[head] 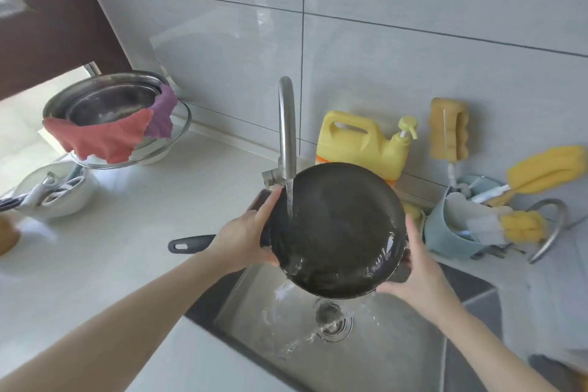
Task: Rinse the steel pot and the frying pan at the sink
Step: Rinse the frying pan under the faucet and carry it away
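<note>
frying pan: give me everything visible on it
The pan is round, dark inside and looks non-stick, with a black handle that has a hanging hole at its end and points left. It is held tilted over the sink, under the tap. The stream lands inside near the left rim, and water spills off the lower edge toward the drain. The left hand grips the left rim, the right hand holds the right rim.

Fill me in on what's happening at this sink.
A person is rinsing the frying pan under the running tap. The left hand grips its rim near the handle, the right hand steadies the opposite edge. The pan is tilted, so water spills into the sink. The steel pot sits on the counter at left, cloths draped over it.
</note>
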Demonstrator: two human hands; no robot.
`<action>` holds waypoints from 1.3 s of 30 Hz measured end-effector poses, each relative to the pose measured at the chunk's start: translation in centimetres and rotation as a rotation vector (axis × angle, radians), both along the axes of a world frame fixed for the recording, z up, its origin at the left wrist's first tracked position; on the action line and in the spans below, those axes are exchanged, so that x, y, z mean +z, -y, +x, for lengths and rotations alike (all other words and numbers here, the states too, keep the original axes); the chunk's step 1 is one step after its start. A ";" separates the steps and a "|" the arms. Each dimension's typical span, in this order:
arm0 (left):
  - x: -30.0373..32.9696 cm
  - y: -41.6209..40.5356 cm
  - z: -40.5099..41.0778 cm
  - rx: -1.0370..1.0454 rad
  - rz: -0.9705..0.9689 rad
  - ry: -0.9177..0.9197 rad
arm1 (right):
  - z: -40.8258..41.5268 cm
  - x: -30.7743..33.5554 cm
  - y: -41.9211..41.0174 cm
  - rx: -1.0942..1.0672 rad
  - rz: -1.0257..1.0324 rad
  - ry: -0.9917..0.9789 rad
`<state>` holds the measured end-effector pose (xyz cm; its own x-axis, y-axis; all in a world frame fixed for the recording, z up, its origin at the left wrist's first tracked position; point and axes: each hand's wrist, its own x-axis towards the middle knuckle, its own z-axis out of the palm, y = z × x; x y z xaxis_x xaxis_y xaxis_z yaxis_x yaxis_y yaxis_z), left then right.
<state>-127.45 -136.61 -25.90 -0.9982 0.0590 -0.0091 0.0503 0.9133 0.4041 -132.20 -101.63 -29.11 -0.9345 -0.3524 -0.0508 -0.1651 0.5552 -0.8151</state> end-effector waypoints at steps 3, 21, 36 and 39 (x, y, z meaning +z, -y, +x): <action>-1.4 -2.2 0.7 0.015 0.052 -0.131 | -0.5 0.7 -2.3 -0.018 0.107 -0.100; 2.4 -6.8 -1.2 -0.148 -0.071 -1.092 | 1.5 8.2 -7.4 -0.277 0.039 -0.712; 1.5 -7.0 0.3 -0.126 -0.078 -0.817 | 2.3 6.7 -6.9 -0.146 0.170 -0.541; 0.6 -6.6 1.2 -0.117 -0.007 -0.422 | 3.0 4.3 -7.3 -0.124 0.186 -0.281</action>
